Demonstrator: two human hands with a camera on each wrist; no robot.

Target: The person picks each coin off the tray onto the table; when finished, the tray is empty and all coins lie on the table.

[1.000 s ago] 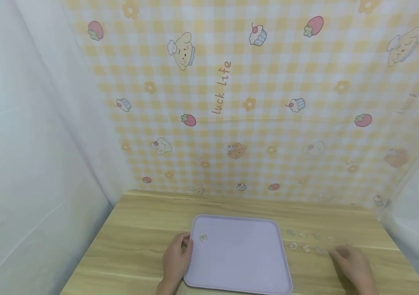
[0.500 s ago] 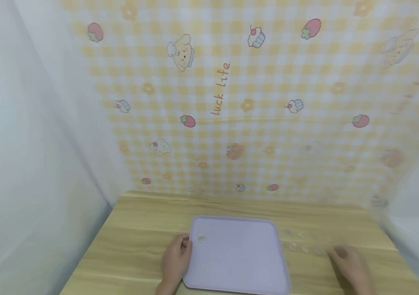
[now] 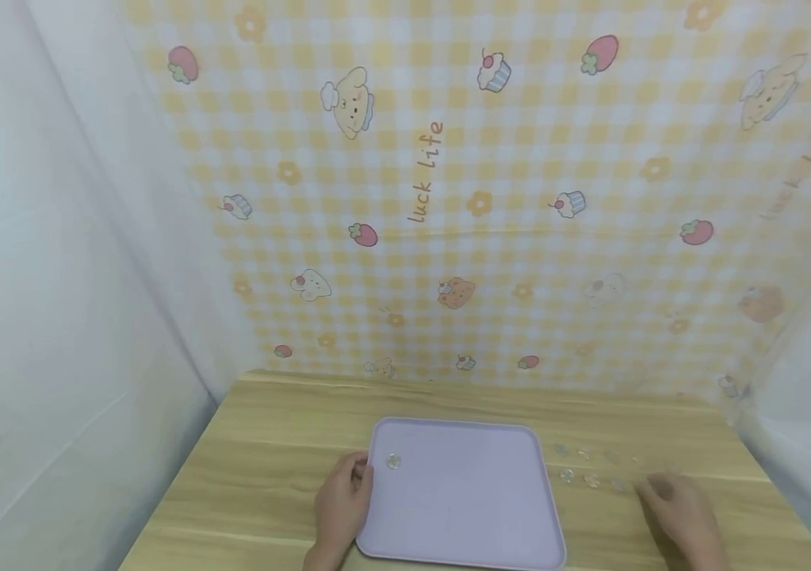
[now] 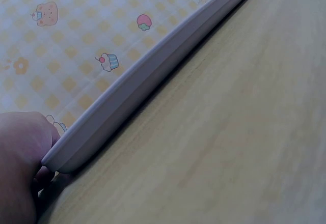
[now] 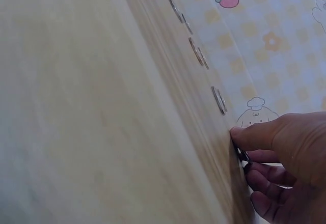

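Note:
A shallow lilac tray (image 3: 462, 492) with rounded corners lies on the table. My left hand (image 3: 342, 496) grips its left rim; in the left wrist view the thumb lies over the edge and the fingers go beneath. One small clear disc (image 3: 394, 461) sits inside the tray at the upper left. To the tray's right, my right hand (image 3: 683, 511) is down at the tabletop, at the right end of the front row of clear discs (image 3: 592, 480). In the right wrist view, thumb and fingers pinch a small, mostly hidden disc (image 5: 243, 155), dark from this angle.
A back row of clear discs (image 3: 585, 454) lies behind the front one, between tray and right hand. The wood-grain table (image 3: 291, 428) ends at a yellow checked cloth (image 3: 448, 317) behind. White sheets (image 3: 77, 317) hang on both sides.
Both hands stay where they were, the left at the tray rim and the right at the end of the disc row. The head view shifts only slightly.

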